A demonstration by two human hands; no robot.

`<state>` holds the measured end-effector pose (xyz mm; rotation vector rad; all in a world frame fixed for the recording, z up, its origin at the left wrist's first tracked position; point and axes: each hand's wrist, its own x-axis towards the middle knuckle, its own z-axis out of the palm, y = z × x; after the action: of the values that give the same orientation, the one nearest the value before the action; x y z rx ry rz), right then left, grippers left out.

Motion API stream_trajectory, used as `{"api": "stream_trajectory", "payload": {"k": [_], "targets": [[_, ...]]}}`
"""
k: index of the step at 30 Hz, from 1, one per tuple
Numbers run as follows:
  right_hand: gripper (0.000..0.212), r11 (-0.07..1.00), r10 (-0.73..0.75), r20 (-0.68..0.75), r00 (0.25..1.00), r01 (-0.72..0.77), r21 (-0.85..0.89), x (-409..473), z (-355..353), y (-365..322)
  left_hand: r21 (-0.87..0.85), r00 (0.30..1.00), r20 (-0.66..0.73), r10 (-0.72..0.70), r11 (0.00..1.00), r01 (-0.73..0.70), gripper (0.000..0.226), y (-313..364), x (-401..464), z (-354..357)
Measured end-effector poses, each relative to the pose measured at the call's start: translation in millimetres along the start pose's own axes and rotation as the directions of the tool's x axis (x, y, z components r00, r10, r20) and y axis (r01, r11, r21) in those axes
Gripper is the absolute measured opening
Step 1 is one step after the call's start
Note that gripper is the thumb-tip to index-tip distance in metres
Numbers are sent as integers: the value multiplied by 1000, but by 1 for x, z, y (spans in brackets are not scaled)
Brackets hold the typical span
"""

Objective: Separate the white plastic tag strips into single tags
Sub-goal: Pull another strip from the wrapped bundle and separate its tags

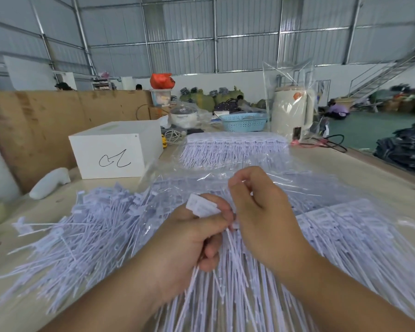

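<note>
1. the left hand (pixel 189 238) was curled round a bundle of thin white plastic tag strips (pixel 203 208), flat label heads sticking up past the thumb, long tails fanning down toward the camera.
2. the right hand (pixel 259 212) was bent, its fingertips pinching at the head end of the bundle just beside the left thumb; what exactly it pinched was hidden.
3. a loose heap of single white tags (pixel 86 226) lay on the pale table (pixel 369 173) to the left; joined sheets of tags in clear plastic bags (pixel 235 147) lay further back.
4. to do this step well, i judged: keep the left grip firm near the heads, take only one tag, and pull sideways so the joint snaps cleanly without tangling the tails.
</note>
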<state>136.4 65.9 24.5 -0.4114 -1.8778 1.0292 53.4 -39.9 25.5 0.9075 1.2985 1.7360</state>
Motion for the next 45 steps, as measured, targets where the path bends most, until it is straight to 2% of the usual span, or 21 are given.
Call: {"api": "stream_trajectory", "payload": {"k": [2,3,5,6,7,8,11,13,16,19,23,28,31,32,35,37,41,45], "targets": [[34,999,47,129,991,-45,-18,6,-11,-3,3,995,-94,44,999,-44,12,5,3,-6],[40,996,78,258,963,-65,-58,8,-17,-5,5,988,-141,68,998,-68,8,8,5,-10],[41,983,159,546,823,-77,-169,10,-27,-9,72,978,-172,119,992,-108,8,13,6,-18],[37,975,190,642,743,-69,-209,9,-29,-10,129,979,-155,132,985,-113,9,14,5,-21],[33,970,208,694,689,-54,-237,8,-29,-9,182,985,-120,122,978,-99,10,15,4,-21],[31,966,212,715,666,-34,-255,7,-29,-9,222,993,-65,98,972,-82,12,15,3,-21],[18,970,186,697,692,-19,-241,6,-28,-9,288,998,34,45,956,-53,20,13,2,-20],[21,970,173,638,750,-19,-241,7,-30,-8,298,998,35,53,953,-61,13,13,2,-22],[17,972,134,580,803,7,-234,5,-28,-7,281,999,19,51,958,-55,19,13,5,-25],[13,975,115,530,840,7,-223,2,-22,-8,231,997,-41,63,972,-52,21,13,5,-21],[18,955,43,312,949,52,-291,0,-13,-12,51,974,-196,117,993,-109,26,11,8,-14],[28,886,-92,155,984,152,-437,-6,3,-17,-163,939,-319,132,968,-192,23,11,8,-9],[32,925,-126,-46,991,101,-366,5,-9,-16,-221,932,-352,88,959,-174,18,15,9,-18],[31,943,-120,-20,993,108,-314,7,-13,-15,-210,932,-350,93,962,-175,17,17,10,-21],[17,965,-109,262,959,165,-203,-1,-13,-12,-48,940,-307,151,984,-174,23,13,10,-20],[23,958,-118,373,920,205,-202,-6,-10,-8,105,949,-256,186,981,-164,32,7,7,-14],[39,964,-91,430,898,188,-188,-6,-9,-5,153,971,-147,188,974,-166,40,1,2,-9],[44,974,-93,456,885,177,-145,-9,-10,-2,225,980,-96,173,963,-148,21,-3,5,-11]]}}
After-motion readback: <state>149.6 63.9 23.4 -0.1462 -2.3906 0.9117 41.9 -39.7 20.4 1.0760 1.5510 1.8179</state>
